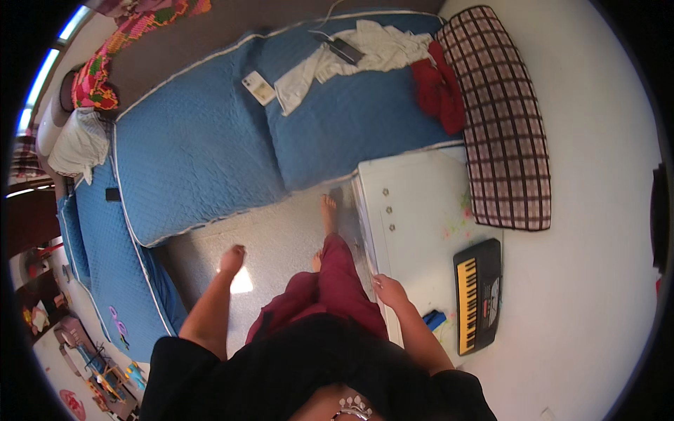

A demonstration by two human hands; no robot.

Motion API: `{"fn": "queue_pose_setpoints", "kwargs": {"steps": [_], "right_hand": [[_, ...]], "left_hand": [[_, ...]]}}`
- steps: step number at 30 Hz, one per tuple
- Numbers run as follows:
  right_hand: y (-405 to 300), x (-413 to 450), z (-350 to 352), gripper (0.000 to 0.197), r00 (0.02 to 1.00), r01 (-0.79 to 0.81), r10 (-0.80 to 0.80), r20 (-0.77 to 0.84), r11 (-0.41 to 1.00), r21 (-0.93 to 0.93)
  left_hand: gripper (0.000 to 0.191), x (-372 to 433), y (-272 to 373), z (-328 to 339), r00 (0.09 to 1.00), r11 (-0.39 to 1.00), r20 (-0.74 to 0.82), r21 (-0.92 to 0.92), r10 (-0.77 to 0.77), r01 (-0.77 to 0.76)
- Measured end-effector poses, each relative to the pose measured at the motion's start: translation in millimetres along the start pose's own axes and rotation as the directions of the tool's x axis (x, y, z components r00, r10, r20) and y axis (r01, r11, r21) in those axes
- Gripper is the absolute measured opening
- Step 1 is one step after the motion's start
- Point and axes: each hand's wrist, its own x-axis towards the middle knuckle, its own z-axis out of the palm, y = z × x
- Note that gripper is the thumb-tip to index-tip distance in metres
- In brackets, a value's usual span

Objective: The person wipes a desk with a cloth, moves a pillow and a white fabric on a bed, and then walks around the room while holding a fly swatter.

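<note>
My left hand (pixel 233 259) hangs over the pale floor (pixel 274 231), its fingers curled, and I see nothing in it. Beside the near edge of a white cabinet (pixel 416 173) with painted flowers is my right hand (pixel 389 290). Its fingers are bent and nothing shows in them; whether it touches the cabinet I cannot tell. Before me stands a sofa with a quilted blue cover (pixel 200 152). On it lie a white phone-like item (pixel 258 88), a crumpled white cloth (pixel 389 44) with a dark device (pixel 345 51) on it, and a red cloth (pixel 439 89).
A toy electronic keyboard (pixel 478 297) and a small blue object (pixel 434 319) are on the right. A checked cushion (pixel 500 121) leans by the wall. A side seat (pixel 105 247) holds a black phone-like item (pixel 112 194) and purple scissors-like item (pixel 118 321).
</note>
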Motion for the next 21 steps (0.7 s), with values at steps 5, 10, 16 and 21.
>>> {"fn": "queue_pose_setpoints", "kwargs": {"steps": [5, 10, 16, 21], "right_hand": [[13, 85, -35, 0.038, 0.998, -0.057, 0.056, -0.018, 0.997, -0.06], [-48, 168, -53, 0.032, 0.988, -0.094, 0.116, -0.097, 0.974, 0.208], [-114, 189, -48, 0.026, 0.997, -0.047, 0.077, -0.029, 0.822, 0.567], [-121, 170, -17, 0.025, 0.981, -0.184, 0.188, 0.053, 0.797, 0.575]], "left_hand": [[0.037, -38, 141, -36, 0.91, 0.991, 0.399, 0.023, 0.11, -0.129], [0.033, 25, 163, -74, 0.913, 0.961, 0.332, 0.06, 0.237, -0.272], [0.031, 230, 205, -98, 0.99, 0.985, -0.078, -0.117, 0.121, -0.129], [0.053, 426, 235, -108, 0.956, 0.985, -0.292, -0.149, 0.044, -0.09]]}}
